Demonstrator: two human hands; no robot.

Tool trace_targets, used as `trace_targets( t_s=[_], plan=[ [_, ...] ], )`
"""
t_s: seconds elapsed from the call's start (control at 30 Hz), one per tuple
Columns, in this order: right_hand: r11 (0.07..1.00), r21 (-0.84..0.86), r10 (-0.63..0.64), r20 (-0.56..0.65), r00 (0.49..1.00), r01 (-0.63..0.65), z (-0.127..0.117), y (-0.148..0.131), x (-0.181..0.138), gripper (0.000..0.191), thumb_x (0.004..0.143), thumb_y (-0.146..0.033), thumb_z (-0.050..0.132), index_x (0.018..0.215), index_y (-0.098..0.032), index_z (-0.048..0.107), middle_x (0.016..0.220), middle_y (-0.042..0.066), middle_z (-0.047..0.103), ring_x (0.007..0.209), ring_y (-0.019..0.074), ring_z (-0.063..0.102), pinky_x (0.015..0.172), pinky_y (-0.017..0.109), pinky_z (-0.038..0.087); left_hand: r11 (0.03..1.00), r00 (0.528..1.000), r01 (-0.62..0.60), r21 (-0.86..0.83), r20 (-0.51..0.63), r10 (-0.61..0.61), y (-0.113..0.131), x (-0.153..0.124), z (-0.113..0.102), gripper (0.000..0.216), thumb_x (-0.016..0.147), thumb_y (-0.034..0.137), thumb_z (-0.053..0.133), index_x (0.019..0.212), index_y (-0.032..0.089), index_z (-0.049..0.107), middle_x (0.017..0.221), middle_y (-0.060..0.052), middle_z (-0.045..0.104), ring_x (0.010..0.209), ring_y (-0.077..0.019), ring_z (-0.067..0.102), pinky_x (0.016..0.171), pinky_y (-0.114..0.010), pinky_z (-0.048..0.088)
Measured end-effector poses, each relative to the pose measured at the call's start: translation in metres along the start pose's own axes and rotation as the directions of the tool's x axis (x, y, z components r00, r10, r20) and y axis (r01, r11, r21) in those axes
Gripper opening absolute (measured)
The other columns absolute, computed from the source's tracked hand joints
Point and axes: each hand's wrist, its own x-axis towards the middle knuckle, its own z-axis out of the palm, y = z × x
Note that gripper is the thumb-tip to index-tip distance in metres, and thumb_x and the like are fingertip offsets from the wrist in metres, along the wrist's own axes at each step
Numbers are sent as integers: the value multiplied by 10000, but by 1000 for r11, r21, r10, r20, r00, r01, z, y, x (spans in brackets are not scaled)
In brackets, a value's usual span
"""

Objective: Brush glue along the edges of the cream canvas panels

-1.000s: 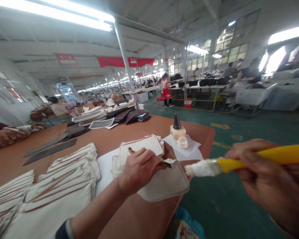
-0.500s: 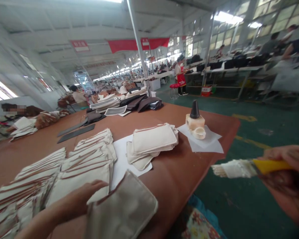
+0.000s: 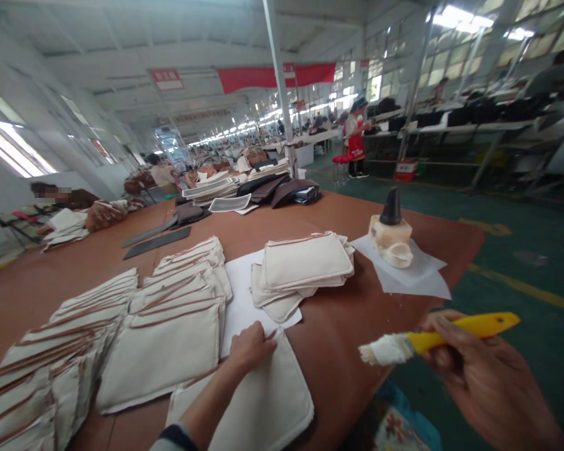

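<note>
My left hand (image 3: 251,347) rests on the top edge of a cream fabric pouch (image 3: 267,407) that lies flat at the near edge of the brown table (image 3: 343,338); its fingers curl onto the fabric. My right hand (image 3: 479,376) hovers off the table's right edge, closed round the yellow handle of a glue brush (image 3: 432,341) whose white bristles point left. A small stack of the same pouches (image 3: 305,266) sits on white paper (image 3: 242,294) just beyond my left hand. Rows of overlapping pouches (image 3: 136,326) fan out to the left.
A glue bottle with a black cone cap (image 3: 391,230) stands on white paper sheets at the table's right end. Dark fabric pieces and stacked panels (image 3: 258,191) lie at the far end. Other workers sit and stand at tables beyond; green floor (image 3: 521,263) to the right.
My left hand drew one pouch from beside the stack back to the near table edge and now presses its top edge. The brush hand stayed off the table's right edge.
</note>
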Motion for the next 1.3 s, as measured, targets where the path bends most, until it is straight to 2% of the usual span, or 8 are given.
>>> trace_targets(
  t_s=[0.13, 0.5, 0.67, 0.83, 1.0, 1.07, 1.17, 1.3],
  plan=[
    [995, 30, 90, 101, 991, -94, 14, 21, 6, 290, 750, -415, 803, 808, -170, 659, 550, -29, 475, 483, 79, 393, 407, 136, 334, 987, 996, -33, -158, 81, 46, 0, -3, 0, 245, 924, 366, 637, 984, 129, 657, 983, -43, 675, 904, -199, 656, 827, -394, 552],
    [879, -255, -238, 500, 833, 404, 66, 21, -18, 272, 976, -374, 525, 794, -179, 578, 590, -34, 478, 525, 114, 453, 514, 222, 360, 731, 968, -214, -648, -41, 247, 46, -85, -31, 204, 741, 304, 690, 832, 121, 678, 704, 16, 619, 689, -148, 543, 620, -241, 376],
    [704, -282, -416, 581, 700, 652, 68, 11, -16, 176, 965, -262, 520, 831, -174, 591, 679, -4, 569, 601, 132, 534, 576, 238, 394, 646, 944, -242, -724, -21, 330, 66, -103, -38, 213, 721, 318, 704, 785, 117, 671, 670, 19, 592, 641, -129, 501, 588, -228, 345],
    [707, -312, -437, 512, 739, 635, 53, -5, -20, 166, 983, -259, 515, 857, -184, 592, 687, -17, 560, 586, 118, 533, 574, 228, 403, 623, 933, -259, -738, -25, 358, 76, -108, -40, 245, 732, 345, 715, 801, 112, 688, 682, 7, 604, 635, -129, 506, 595, -229, 358],
    [642, -278, -440, 630, 640, 715, 48, -4, -27, 182, 982, -218, 466, 847, -177, 582, 706, -5, 588, 590, 118, 565, 577, 234, 413, 653, 910, -385, -653, -152, 385, 85, -117, -38, 132, 754, 238, 725, 697, 138, 660, 729, 3, 569, 681, -127, 511, 613, -221, 364],
    [609, -312, -509, 552, 661, 730, 44, -9, -20, 149, 975, -212, 494, 864, -178, 587, 728, 0, 603, 628, 124, 581, 604, 235, 424, 656, 821, -571, -493, -322, 473, 85, -122, -36, 130, 795, 178, 704, 685, 148, 641, 747, -1, 569, 682, -118, 526, 614, -212, 371],
    [657, -331, -533, 431, 728, 677, 35, -25, -10, 124, 972, -222, 546, 866, -190, 602, 679, -24, 561, 601, 116, 539, 582, 228, 413, 560, 468, -829, 9, -538, 701, 82, -128, -35, 139, 897, 166, 626, 760, 168, 651, 720, -7, 578, 630, -119, 526, 568, -223, 364],
    [855, -162, -360, 497, 789, 493, 27, -43, -11, 174, 1005, -281, 530, 860, -205, 590, 624, -55, 471, 493, 87, 407, 460, 211, 331, 383, 127, -767, 514, -463, 877, 78, -142, -41, 153, 950, 139, 528, 943, 136, 681, 719, -28, 625, 605, -155, 523, 557, -285, 384]
  ],
)
